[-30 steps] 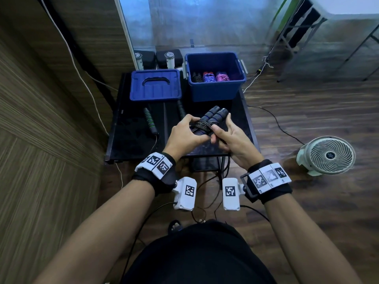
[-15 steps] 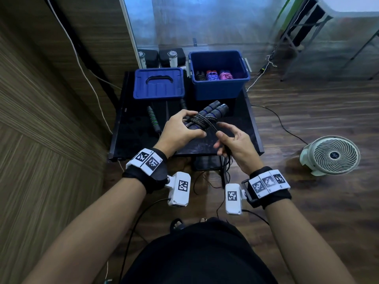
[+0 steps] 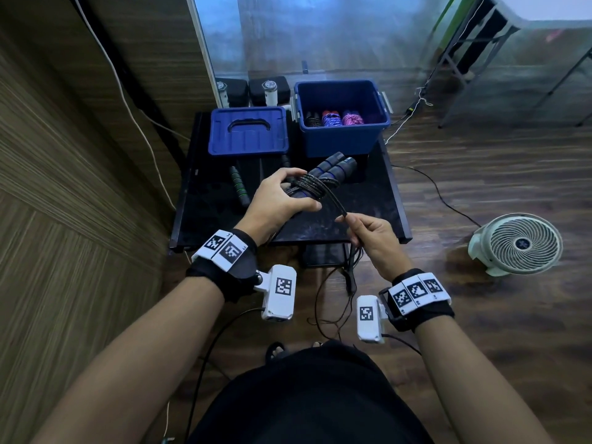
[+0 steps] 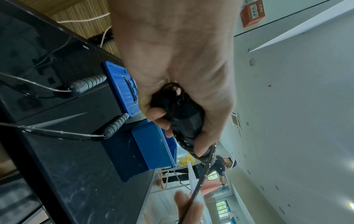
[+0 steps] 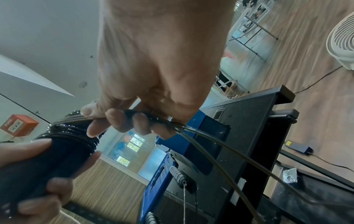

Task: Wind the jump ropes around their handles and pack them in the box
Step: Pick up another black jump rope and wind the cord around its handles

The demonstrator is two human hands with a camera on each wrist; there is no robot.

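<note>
1. At far left, a wood-panelled wall (image 3: 64, 187) runs beside a small black table (image 3: 368, 200).
2. On the table's left half lies a blue lid (image 3: 248, 131), handle up. Just in front of it rests a green-and-black jump rope handle (image 3: 239, 185), its cord trailing off the table's front edge.
3. The left hand (image 3: 275, 203), over the middle of the table, has its fingers and thumb curled tightly around a pair of black handles (image 3: 333, 168), held side by side and pointing away towards the box.
4. A black rope (image 3: 312, 184) is coiled several times around those handles, just beyond the left thumb.
5. Behind the handles stands an open blue box (image 3: 342, 136); inside lie three wound rope bundles (image 3: 333, 118), black, blue and pink.
6. The right hand (image 3: 373, 238), nearer the person, pinches the doubled black rope between thumb and curled fingers; the loose rope hangs down below the table's front edge.
7. At far right, a white fan (image 3: 519, 243) sits on the wooden floor.
</note>
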